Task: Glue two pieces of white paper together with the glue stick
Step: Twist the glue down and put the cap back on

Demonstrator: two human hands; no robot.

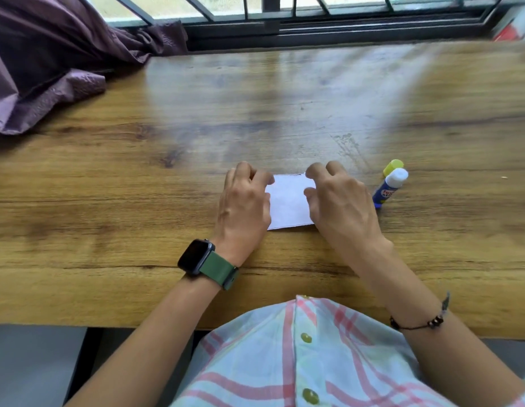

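Observation:
White paper (287,204) lies flat on the wooden table (138,201), close to the front edge; I cannot tell whether it is one sheet or two stacked. My left hand (243,201), with a watch on its wrist, covers the paper's left edge with curled fingers and thumb on the sheet. My right hand (340,204) does the same at the right edge. To the right of my right hand lies a blue glue stick (387,188) with a white top. Its yellow cap (393,166) sits just behind it.
A purple curtain (50,69) is bunched on the table's far left corner. A dark window frame (314,27) runs along the back edge. A red and white object (511,27) shows at the far right corner.

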